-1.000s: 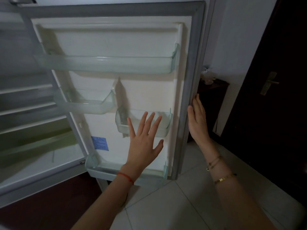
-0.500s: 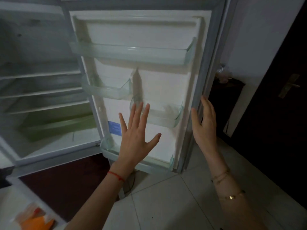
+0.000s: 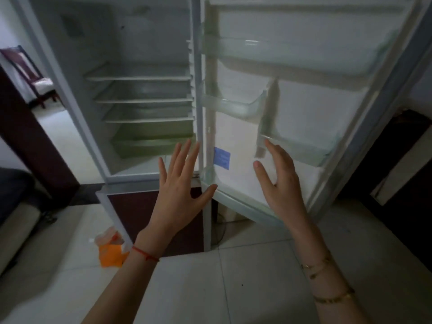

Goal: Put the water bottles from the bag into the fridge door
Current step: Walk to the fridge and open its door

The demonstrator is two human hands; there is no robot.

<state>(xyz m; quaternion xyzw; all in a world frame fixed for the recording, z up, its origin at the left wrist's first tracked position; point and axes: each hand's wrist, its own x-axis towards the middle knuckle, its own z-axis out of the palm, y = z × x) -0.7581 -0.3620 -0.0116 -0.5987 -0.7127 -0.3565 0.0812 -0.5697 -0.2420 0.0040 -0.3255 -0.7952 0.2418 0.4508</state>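
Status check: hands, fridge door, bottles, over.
Left hand and right hand open, empty. White fridge door wide open, clear door shelves bare. No bottles visible; orange bag on floor.

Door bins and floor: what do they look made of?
The door bins look like clear, faintly green moulded plastic: the white door liner shows through them. The floor looks like glossy pale ceramic tile, judging by its straight grout lines and soft sheen.

I see a home interior: an open fridge [image 3: 145, 90], tiled floor [image 3: 233, 277], and a wooden chair [image 3: 30, 73] beyond.
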